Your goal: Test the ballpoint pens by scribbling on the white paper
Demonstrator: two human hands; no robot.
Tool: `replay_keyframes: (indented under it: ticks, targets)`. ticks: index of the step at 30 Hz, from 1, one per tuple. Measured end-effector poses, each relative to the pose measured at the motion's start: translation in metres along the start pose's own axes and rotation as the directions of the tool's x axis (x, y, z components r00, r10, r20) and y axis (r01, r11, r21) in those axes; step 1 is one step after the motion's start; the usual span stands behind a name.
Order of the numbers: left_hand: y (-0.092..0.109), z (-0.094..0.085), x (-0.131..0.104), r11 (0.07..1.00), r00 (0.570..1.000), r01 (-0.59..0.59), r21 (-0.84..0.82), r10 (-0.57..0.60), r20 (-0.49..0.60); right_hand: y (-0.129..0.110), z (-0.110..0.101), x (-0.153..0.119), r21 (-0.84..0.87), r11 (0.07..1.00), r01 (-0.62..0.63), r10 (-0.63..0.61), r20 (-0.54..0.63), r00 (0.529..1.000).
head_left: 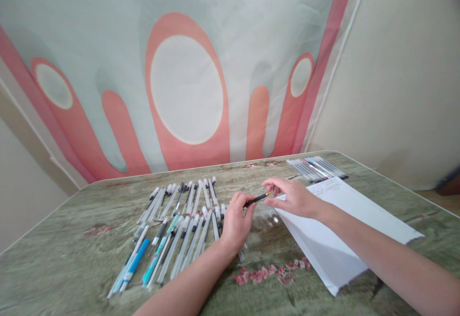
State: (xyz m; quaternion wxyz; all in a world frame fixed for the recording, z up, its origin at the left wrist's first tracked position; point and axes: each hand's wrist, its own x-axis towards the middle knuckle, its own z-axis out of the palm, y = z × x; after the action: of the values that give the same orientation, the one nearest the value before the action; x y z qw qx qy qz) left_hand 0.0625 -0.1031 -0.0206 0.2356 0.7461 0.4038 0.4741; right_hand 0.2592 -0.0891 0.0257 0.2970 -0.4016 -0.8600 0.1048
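Note:
A black pen part (256, 200) with a golden, pointed tip is pinched in my left hand (237, 220), its tip directed to the right. Close to that tip, my right hand (293, 198) has thumb and fingers apart, with nothing visible between them. Under the right hand and forearm lies a white paper sheet (345, 220). Left of my left hand, pen barrels (176, 249) with clear bodies lie in a slanted row, partly covered by the hand and forearm. Whether a refill sits inside the held part cannot be made out.
Behind that row lies a second group of pens (194, 196). A blue pen (135, 263) and a turquoise pen (158, 253) are at the front left. Several slim refills or pens (316, 168) rest beyond the paper. The wood-patterned table (64, 244) meets a patterned curtain (194, 153).

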Motion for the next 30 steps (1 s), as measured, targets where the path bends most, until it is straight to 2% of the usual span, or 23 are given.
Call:
replay_keyframes:
  ticks: [5, 12, 18, 23, 26, 30]
  targets:
    - [0.0, -0.001, 0.0, 1.0, 1.0, -0.001, 0.021, 0.001, 0.013, 0.004, -0.002, 0.001, -0.02, 0.992, 0.122, -0.121, 0.045, 0.992]
    - [0.003, -0.002, -0.001, 0.998, 0.999, -0.029, 0.051, 0.027, 0.041, 0.003, -0.003, 0.0, -0.095, 0.991, 0.097, -0.094, 0.034, 0.995]
    - [0.003, -0.002, -0.001, 0.996, 0.999, -0.03, 0.08, 0.027, 0.036, 0.005, -0.004, 0.002, -0.105, 0.97, 0.22, -0.214, 0.063, 0.975]
    - [0.002, -0.002, -0.001, 0.993, 0.998, -0.022, 0.118, 0.015, 0.062, 0.006, -0.003, 0.004, -0.162, 0.956, 0.243, -0.227, 0.113, 0.967]
    - [0.002, -0.002, -0.002, 0.985, 0.998, -0.03, 0.168, 0.02, 0.063, -0.001, -0.004, 0.003, -0.267, 0.93, 0.254, -0.23, 0.117, 0.966]
    - [0.003, -0.003, -0.001, 0.965, 0.994, -0.073, 0.25, 0.049, 0.102, -0.019, 0.0, 0.001, -0.492, 0.816, 0.302, -0.27, 0.138, 0.953]
